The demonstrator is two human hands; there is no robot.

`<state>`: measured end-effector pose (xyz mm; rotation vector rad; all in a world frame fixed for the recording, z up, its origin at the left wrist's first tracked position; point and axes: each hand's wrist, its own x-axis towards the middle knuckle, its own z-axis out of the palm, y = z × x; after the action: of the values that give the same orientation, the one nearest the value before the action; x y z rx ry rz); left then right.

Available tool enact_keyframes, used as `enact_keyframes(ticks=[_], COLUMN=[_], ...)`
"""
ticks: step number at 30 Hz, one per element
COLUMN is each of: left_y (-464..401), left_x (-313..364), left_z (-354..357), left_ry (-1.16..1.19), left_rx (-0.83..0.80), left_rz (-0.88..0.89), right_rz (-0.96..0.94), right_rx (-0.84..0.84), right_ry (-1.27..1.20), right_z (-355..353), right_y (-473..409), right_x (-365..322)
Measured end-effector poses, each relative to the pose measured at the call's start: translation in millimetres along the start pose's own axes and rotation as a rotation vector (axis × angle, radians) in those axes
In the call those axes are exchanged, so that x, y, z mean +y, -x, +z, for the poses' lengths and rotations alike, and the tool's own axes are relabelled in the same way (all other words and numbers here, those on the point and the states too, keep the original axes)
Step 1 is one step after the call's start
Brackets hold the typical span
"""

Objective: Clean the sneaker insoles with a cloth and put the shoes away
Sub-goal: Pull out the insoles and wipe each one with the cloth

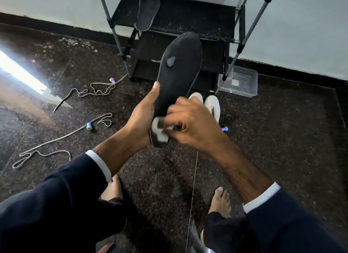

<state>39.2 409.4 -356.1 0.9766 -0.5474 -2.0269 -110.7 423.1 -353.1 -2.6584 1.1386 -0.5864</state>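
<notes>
Wiping a dark insole (178, 69) held up over the floor: the left hand (140, 118) has its grip clamped round the heel end, while the right hand (190, 124) pinches a pale cloth (160, 130) against it there. Firm, even strokes from heel to toe would likely suit. Its long axis runs away, toe tilted upward toward the shoe rack (188, 20); white sneakers (212, 105) stand beneath.

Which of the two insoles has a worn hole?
The insole held in the left hand has it, near the toe. The other insole lies on the rack, no hole visible.
</notes>
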Motion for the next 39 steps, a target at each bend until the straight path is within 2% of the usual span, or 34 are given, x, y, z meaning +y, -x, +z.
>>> enact_keyframes(ticks=[4,6,7,11,12,14,16,18,19,22,24,26,28,30,32,34,36,39], left_y=[5.8,3.5,2.2,-3.5,-3.1,-1.8,-1.7,-1.9,-2.2,-4.3,-5.8,-4.7,-4.5,-4.5,-5.3,-5.7,-7.1,-3.7], left_x=[-13.1,-19.2,-18.8,-8.1,-6.1,-6.8,-10.4,-12.5,-11.7,-5.4,-2.1,-1.5,-4.9,-6.9,-4.9,-0.6,1.5,-3.3], left_z=[11.9,10.5,9.4,-0.8,-1.4,0.0,2.8,4.5,4.0,-3.7,-8.8,-6.3,-1.5,0.8,-3.3,-10.8,-18.0,-8.9], left_ry=[-0.046,-0.045,-0.016,0.064,0.055,0.026,0.015,0.002,0.012,0.064,0.066,0.066,0.080,0.095,0.088,0.094,0.112,0.065], left_rx=[-0.119,-0.153,-0.146,-0.029,-0.029,-0.049,-0.055,-0.037,-0.029,0.007,0.040,0.013,-0.004,-0.001,0.008,0.025,0.031,-0.018], left_rz=[-0.066,-0.056,-0.055,-0.031,-0.027,-0.027,-0.027,-0.012,-0.003,0.004,0.004,0.007,0.016,0.019,0.028,0.031,0.027,0.016], right_rz=[0.303,0.374,0.340,0.079,0.063,0.102,0.224,0.323,0.310,0.087,-0.001,0.045,0.160,0.215,0.125,-0.005,-0.046,0.060], right_rx=[0.287,0.312,0.261,-0.115,-0.148,-0.061,0.121,0.223,0.203,-0.044,-0.134,-0.068,0.100,0.195,0.139,-0.009,-0.089,0.047], right_ry=[0.100,0.024,-0.027,-0.171,-0.161,-0.071,0.041,0.071,0.047,-0.081,-0.108,-0.064,0.031,0.104,0.078,-0.019,-0.071,-0.046], right_z=[-12.7,-12.2,-10.3,-6.7,-8.0,-11.9,-15.3,-16.3,-14.9,-6.2,-3.6,-5.0,-9.2,-11.1,-7.6,-2.7,0.2,-0.1], right_y=[5.5,7.0,6.5,3.0,2.7,4.6,7.9,9.2,8.8,4.4,2.4,4.4,7.5,7.7,6.1,4.1,2.9,4.3], right_x=[24.0,26.4,23.8,9.8,11.1,18.6,25.7,26.2,23.2,8.0,4.5,9.2,16.5,18.0,12.8,3.8,1.2,5.6])
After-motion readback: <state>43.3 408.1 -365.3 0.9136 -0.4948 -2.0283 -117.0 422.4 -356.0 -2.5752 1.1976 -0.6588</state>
